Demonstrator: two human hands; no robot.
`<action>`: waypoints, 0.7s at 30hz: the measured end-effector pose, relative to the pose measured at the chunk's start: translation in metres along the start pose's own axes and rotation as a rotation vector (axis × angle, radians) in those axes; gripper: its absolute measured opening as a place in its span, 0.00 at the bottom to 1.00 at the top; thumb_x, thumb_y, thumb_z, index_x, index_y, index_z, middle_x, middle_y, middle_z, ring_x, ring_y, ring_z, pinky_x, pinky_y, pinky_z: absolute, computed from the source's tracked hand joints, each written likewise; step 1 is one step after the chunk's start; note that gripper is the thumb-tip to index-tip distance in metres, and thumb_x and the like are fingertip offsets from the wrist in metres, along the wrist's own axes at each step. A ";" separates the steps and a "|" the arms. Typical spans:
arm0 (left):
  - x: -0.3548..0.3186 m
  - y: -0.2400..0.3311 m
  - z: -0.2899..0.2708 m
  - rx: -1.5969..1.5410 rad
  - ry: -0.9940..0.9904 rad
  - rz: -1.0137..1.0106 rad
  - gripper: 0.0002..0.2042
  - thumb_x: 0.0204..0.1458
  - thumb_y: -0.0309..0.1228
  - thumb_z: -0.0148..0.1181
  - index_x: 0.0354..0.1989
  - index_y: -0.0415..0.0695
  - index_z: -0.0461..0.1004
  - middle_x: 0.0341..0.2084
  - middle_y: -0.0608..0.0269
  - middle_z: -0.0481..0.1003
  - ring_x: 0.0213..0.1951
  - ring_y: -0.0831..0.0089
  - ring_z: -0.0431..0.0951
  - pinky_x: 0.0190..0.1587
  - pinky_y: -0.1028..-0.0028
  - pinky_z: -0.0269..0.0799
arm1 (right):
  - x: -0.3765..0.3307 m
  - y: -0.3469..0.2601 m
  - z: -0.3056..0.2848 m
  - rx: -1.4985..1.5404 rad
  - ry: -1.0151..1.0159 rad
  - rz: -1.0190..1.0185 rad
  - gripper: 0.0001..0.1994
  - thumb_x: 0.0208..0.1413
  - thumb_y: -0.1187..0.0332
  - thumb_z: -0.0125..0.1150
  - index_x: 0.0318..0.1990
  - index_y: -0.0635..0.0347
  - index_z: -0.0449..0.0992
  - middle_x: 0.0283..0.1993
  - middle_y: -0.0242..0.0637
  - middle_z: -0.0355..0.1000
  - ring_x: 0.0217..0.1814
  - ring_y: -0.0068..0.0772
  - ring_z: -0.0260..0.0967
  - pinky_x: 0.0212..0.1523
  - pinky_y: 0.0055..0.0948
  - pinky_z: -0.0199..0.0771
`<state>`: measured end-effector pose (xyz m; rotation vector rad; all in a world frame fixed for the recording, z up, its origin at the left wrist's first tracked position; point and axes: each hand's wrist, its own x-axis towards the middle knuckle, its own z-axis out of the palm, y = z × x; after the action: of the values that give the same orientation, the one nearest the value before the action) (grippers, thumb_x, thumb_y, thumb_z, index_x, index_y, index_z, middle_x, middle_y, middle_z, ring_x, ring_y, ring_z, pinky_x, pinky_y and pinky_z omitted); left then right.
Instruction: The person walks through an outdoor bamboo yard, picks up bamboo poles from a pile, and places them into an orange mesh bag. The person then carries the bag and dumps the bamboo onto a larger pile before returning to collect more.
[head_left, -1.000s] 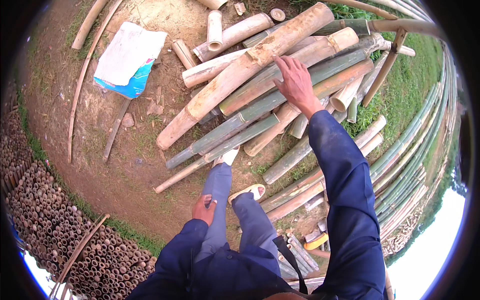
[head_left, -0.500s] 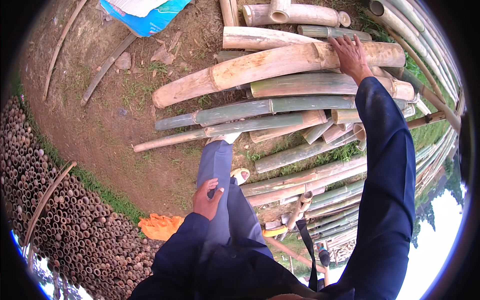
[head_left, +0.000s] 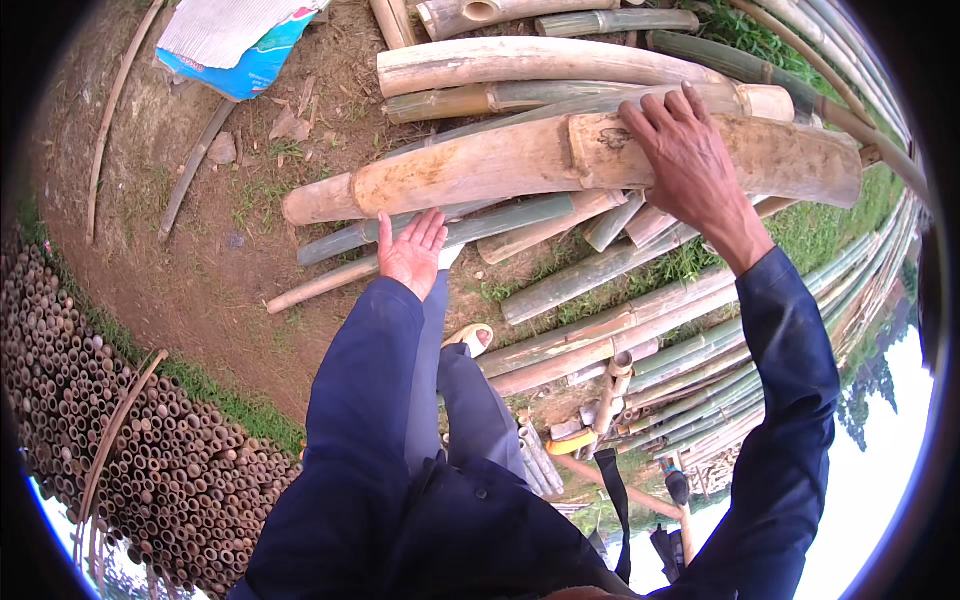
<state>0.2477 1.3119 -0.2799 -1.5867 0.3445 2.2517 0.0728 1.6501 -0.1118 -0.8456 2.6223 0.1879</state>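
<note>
A thick tan bamboo pole (head_left: 470,165) lies slantwise across the upper middle, raised over other poles, its wider end at the right. My right hand (head_left: 695,165) grips it from above, right of the middle, with the fingers over its far edge and the thumb hidden. Palm up, my left hand (head_left: 412,252) is below the pole's left part, fingers stretched out and holding nothing; whether the fingertips touch the pole I cannot tell. Just beyond the held pole rests a pale bamboo pole (head_left: 540,62). Beneath it are green bamboo poles (head_left: 520,217), partly covered.
Cut bamboo pieces (head_left: 600,275) and long poles (head_left: 620,335) lie on the right. A big stack of bamboo tubes (head_left: 150,450) stands at lower left. At upper left is a blue and white sack (head_left: 240,50). My sandalled foot (head_left: 475,338) stands close to the poles.
My right hand has drawn the thick bamboo pole nearer and lifted it off the pile. My left hand has left my leg, moved forward and turned palm up.
</note>
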 end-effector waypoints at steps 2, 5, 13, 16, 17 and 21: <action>0.008 -0.018 0.007 -0.120 0.003 -0.035 0.57 0.40 0.62 0.69 0.70 0.37 0.46 0.66 0.45 0.56 0.70 0.55 0.54 0.71 0.56 0.49 | -0.041 -0.033 0.000 0.038 -0.045 0.110 0.25 0.43 0.78 0.59 0.54 0.59 0.67 0.46 0.38 0.66 0.55 0.42 0.64 0.70 0.52 0.52; 0.000 -0.041 -0.002 -0.031 0.124 0.086 0.53 0.36 0.62 0.71 0.68 0.44 0.54 0.66 0.52 0.59 0.68 0.55 0.57 0.70 0.51 0.51 | -0.109 -0.085 0.017 0.196 -0.102 0.265 0.22 0.48 0.76 0.54 0.54 0.61 0.66 0.46 0.39 0.66 0.55 0.41 0.64 0.69 0.53 0.54; -0.106 -0.092 -0.062 0.593 0.069 0.039 0.36 0.51 0.49 0.64 0.66 0.46 0.61 0.60 0.58 0.68 0.62 0.59 0.67 0.64 0.56 0.61 | -0.347 -0.261 0.054 0.751 -0.233 0.837 0.44 0.25 0.67 0.77 0.58 0.60 0.64 0.47 0.42 0.63 0.54 0.47 0.61 0.64 0.48 0.57; -0.157 -0.123 -0.078 0.854 0.016 0.060 0.33 0.52 0.41 0.64 0.65 0.43 0.60 0.58 0.58 0.69 0.60 0.61 0.69 0.64 0.59 0.62 | -0.427 -0.367 0.052 0.977 -0.186 1.088 0.46 0.25 0.65 0.79 0.58 0.60 0.63 0.47 0.44 0.63 0.53 0.50 0.60 0.58 0.45 0.60; -0.173 -0.137 -0.083 0.939 0.031 0.033 0.33 0.52 0.39 0.65 0.64 0.41 0.61 0.58 0.57 0.70 0.59 0.62 0.69 0.64 0.60 0.62 | -0.448 -0.404 0.051 1.032 -0.226 1.176 0.47 0.24 0.64 0.79 0.59 0.61 0.63 0.48 0.45 0.63 0.53 0.50 0.59 0.56 0.45 0.60; -0.209 -0.205 -0.109 1.334 -0.018 -0.030 0.32 0.49 0.34 0.69 0.61 0.35 0.64 0.54 0.55 0.72 0.57 0.65 0.71 0.62 0.66 0.63 | -0.497 -0.538 0.055 1.195 -0.107 1.477 0.46 0.25 0.64 0.78 0.59 0.63 0.63 0.46 0.46 0.62 0.50 0.51 0.59 0.52 0.45 0.60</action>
<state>0.4908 1.4216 -0.1185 -0.7828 1.4012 1.3362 0.7767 1.4930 0.0266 1.3909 2.0465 -0.8243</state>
